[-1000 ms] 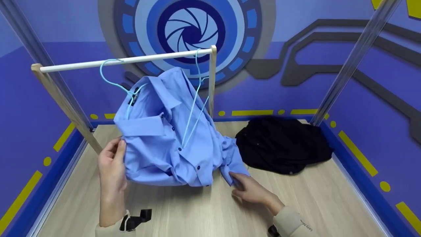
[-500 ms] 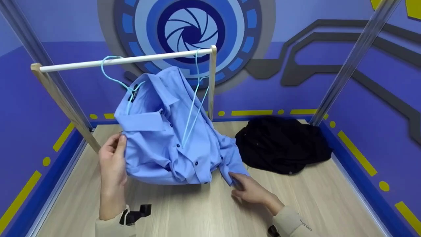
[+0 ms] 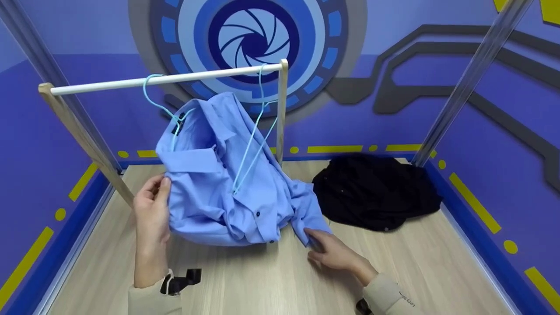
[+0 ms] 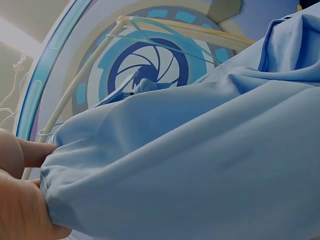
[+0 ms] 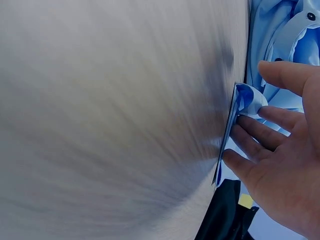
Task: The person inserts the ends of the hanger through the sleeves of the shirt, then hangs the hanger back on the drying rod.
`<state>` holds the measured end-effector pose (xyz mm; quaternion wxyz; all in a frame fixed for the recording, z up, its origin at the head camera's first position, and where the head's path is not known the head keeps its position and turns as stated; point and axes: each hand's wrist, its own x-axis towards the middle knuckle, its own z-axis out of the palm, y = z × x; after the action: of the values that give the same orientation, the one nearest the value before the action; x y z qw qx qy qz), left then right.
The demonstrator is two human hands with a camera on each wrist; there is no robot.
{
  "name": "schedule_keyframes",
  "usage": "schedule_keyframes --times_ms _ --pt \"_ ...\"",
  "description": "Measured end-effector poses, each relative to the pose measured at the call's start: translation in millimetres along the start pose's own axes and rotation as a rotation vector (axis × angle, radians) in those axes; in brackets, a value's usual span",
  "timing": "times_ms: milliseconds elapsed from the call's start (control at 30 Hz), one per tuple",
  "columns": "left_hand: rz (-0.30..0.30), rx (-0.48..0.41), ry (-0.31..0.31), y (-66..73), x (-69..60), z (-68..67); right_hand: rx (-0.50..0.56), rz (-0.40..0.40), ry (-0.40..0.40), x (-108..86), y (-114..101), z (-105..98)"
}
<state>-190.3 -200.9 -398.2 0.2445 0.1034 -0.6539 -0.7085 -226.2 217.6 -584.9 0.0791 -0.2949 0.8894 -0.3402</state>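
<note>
My left hand (image 3: pixel 151 210) pinches the shoulder edge of a blue button shirt (image 3: pixel 197 197), held tilted in front of the rack. In the left wrist view, thumb and fingers bunch the shirt's cloth (image 4: pixel 150 155). A light blue hanger (image 3: pixel 176 120) sits inside the collar; its hook meets the rack's white rod (image 3: pixel 197 77), though I cannot tell if it bears weight there. My right hand (image 3: pixel 337 251) touches the shirt's sleeve end (image 3: pixel 313 218) near the table. The right wrist view has its fingers (image 5: pixel 255 132) loosely extended against the cloth, thumb apart.
A second light blue hanger (image 3: pixel 261 109) hangs at the rod's right end, in front of the shirt. Wooden posts (image 3: pixel 92 144) carry the rod. Black cloth (image 3: pixel 376 192) lies heaped at the back right of the wooden table (image 3: pixel 245 280). Patterned blue walls (image 3: pixel 503 144) enclose it.
The hook of the shirt's hanger has shifted right along the rod. My left hand has risen slightly, drawing the shirt with it. My right hand has stayed almost still.
</note>
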Motion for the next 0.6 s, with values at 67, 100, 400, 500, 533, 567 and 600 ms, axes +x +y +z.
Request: schedule_keyframes --times_ms 67,100,400,500,533,567,600 --pt "0.011 0.027 0.007 -0.4 0.7 -0.5 0.000 0.004 -0.002 -0.1 1.4 -0.3" --pt "0.017 0.045 0.014 -0.6 1.1 -0.8 0.001 0.002 -0.002 -0.2 2.2 -0.2" --pt "0.127 0.215 0.107 -4.6 2.3 -6.6 0.030 -0.034 -0.013 2.3 -1.1 0.8" --pt "0.171 0.291 0.127 -5.4 0.0 -7.7 0.016 -0.036 -0.016 4.7 -3.1 2.4" --pt "0.188 0.310 0.135 -5.2 -0.8 -7.1 0.008 -0.037 -0.016 5.8 -3.7 3.0" --pt "0.203 0.326 0.144 -5.0 -1.7 -6.3 -0.001 -0.045 -0.012 7.1 -4.4 3.5" --pt "0.222 0.342 0.154 -4.9 -2.6 -5.3 -0.008 -0.051 -0.009 8.5 -4.8 4.1"
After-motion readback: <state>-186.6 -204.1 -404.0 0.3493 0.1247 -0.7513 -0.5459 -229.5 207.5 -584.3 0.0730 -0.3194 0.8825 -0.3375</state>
